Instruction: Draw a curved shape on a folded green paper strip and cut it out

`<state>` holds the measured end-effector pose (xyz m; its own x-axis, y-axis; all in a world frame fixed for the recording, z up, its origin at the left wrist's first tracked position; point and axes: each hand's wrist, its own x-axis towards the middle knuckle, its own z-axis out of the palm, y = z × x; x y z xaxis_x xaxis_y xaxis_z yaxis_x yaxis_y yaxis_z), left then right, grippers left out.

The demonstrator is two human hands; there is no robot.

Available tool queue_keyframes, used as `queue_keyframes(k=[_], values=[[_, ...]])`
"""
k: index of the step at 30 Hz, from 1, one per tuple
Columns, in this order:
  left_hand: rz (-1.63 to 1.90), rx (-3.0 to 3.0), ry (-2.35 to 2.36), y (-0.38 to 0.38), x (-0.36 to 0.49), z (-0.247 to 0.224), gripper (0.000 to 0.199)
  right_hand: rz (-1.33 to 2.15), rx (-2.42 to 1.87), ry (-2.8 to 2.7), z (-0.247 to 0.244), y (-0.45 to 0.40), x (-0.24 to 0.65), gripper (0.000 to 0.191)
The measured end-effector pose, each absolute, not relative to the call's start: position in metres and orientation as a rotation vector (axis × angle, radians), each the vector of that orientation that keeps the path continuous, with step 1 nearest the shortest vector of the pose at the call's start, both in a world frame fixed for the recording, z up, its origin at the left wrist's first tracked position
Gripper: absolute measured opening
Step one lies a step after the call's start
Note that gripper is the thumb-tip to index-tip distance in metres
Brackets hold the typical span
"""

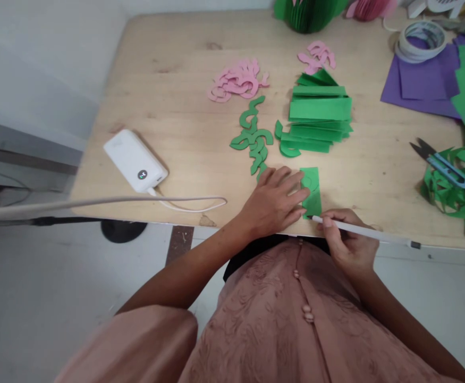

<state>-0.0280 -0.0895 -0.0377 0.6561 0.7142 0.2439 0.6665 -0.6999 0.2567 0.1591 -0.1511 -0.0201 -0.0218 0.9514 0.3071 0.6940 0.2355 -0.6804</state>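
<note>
A small green paper strip (312,198) lies near the table's front edge, with faint curved lines on it. The fingertips of my left hand (278,199) rest on its left side, fingers apart and laid over the table. My right hand (349,239) is closed round a slim white pen (365,230), its dark tip at the strip's lower left corner. Just beyond my left hand is a scatter of green paper cut-outs (254,135) with curled shapes. Past the strip lies a stack of folded green paper pieces (320,109).
Pink paper cut-outs (238,81) lie farther back. At left is a white power bank (134,159) with a cable. On the right are blue-handled scissors (447,167) on green paper scraps (441,189), purple paper (423,80) and tape rolls (409,53). A green honeycomb paper ornament (312,16) stands behind.
</note>
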Motion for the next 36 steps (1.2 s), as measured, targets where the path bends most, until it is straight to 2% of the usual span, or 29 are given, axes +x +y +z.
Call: queue_keyframes(k=[36], values=[[0.49, 2.691, 1.15, -0.0904, -0.0278, -0.0353, 0.03, 0.368, -1.565, -1.864, -0.0183, -0.1489, 0.154, 0.014]])
